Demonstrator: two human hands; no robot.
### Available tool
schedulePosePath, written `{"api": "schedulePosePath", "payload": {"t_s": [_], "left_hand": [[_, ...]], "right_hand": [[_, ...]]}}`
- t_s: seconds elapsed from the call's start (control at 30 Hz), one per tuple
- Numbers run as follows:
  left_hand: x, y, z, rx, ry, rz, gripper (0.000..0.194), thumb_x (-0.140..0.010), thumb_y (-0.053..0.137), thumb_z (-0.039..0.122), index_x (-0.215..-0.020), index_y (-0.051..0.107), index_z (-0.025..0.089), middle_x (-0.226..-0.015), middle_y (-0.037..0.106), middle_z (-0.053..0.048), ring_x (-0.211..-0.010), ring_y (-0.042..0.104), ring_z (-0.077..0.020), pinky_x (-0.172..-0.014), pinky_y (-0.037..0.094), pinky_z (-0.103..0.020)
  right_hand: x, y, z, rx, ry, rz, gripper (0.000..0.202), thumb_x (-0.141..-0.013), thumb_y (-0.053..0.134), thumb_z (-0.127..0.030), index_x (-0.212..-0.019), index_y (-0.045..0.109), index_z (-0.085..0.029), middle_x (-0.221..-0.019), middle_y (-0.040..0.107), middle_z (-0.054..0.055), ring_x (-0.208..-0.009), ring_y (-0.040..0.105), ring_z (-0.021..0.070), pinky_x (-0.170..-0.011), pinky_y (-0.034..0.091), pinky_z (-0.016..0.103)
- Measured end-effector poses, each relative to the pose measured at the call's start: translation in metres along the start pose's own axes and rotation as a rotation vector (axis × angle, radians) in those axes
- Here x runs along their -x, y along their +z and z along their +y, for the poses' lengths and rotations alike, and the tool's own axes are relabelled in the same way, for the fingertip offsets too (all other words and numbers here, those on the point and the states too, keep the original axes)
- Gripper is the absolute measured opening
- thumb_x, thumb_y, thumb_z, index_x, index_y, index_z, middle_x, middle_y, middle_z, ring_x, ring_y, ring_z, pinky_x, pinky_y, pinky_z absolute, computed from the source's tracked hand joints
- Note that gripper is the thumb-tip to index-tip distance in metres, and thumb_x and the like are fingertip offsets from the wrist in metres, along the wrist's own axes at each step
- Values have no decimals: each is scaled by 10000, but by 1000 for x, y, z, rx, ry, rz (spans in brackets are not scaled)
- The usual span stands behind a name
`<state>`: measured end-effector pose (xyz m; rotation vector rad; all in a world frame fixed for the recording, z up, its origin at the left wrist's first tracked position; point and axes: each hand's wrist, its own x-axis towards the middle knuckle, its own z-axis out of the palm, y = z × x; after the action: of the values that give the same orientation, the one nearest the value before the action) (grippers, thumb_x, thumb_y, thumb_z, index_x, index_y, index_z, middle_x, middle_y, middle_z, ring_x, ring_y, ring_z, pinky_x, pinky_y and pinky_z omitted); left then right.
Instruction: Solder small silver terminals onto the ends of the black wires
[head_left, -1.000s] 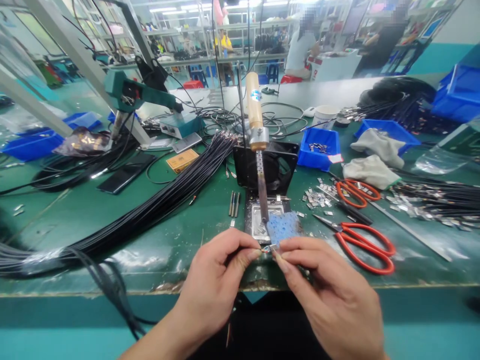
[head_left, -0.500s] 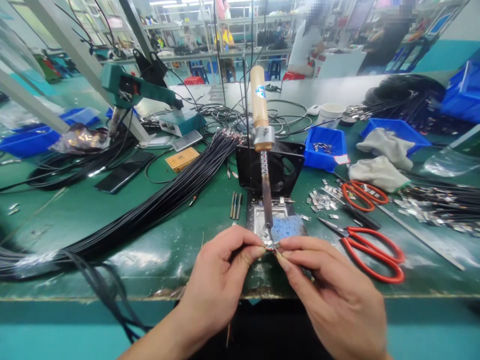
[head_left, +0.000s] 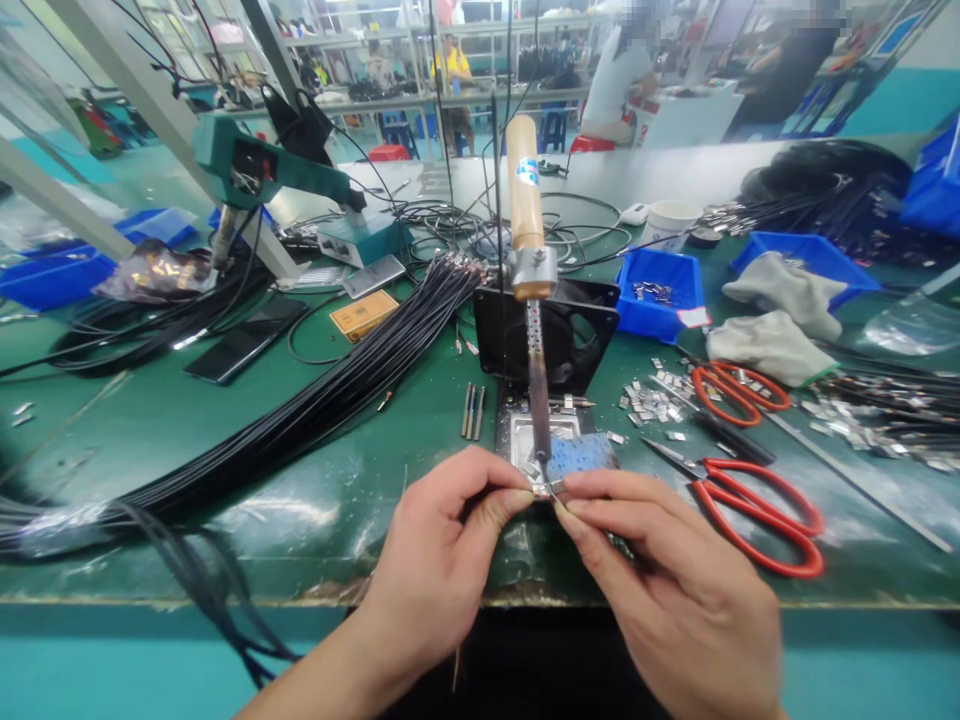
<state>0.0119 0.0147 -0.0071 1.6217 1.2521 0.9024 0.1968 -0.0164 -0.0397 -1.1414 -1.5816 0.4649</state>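
My left hand (head_left: pixel 439 550) is closed, thumb and forefinger pinching a small silver metal connector (head_left: pixel 539 490). Opposite it, my right hand (head_left: pixel 667 570) pinches a thin wire (head_left: pixel 553 491) between its fingertips. Both pinches nearly meet right under the tip of a soldering iron (head_left: pixel 537 390), which hangs point down in a clamp with its wooden handle up. The fingers hide most of both small pieces, and whether the tip touches them I cannot tell. Just behind the fingertips lie a blue sponge (head_left: pixel 581 453) and a small metal tray (head_left: pixel 523 432).
A black fan (head_left: pixel 491 335) stands behind the iron. To the right lie red-handled scissors (head_left: pixel 757 505), loose metal connectors (head_left: pixel 652 402), gloves (head_left: pixel 769 345) and a blue bin (head_left: pixel 660 315). A thick bundle of black cables (head_left: pixel 300 425) runs across the left, near a phone (head_left: pixel 244 340).
The view has shifted slightly, so things on the right sit a little further right. Both hands keep their pinch under the iron tip, nearly still.
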Motion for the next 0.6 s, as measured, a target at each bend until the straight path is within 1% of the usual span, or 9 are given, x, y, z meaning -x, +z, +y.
{"api": "schedulePosePath", "payload": {"t_s": [0.23,0.47,0.6], "left_hand": [[-1,1,-2,9,-4,4,149,-1009,604,233,-894,699,232,-842,693,17,-808,624,-166,-763,473,-290],[-3,1,0,14,0,10,154,-1007,605,237,-886,700,228,-838,693,11,-803,626,-170,-753,477,-293],[-4,1,0,17,-2,7,145,-1006,608,235,-894,701,230,-848,694,14,-810,628,-168,-759,479,-293]], "right_hand": [[-3,4,1,-13,17,15,201,-902,720,-74,-987,739,-255,-1092,765,0,-965,743,143,-872,610,256],[-4,6,1,1,17,34,181,-898,724,-91,-968,749,-256,-1074,775,13,-929,756,176,-845,632,302],[-4,6,1,2,14,31,194,-896,726,-79,-979,748,-253,-1091,773,6,-947,752,157,-872,621,277]]}}
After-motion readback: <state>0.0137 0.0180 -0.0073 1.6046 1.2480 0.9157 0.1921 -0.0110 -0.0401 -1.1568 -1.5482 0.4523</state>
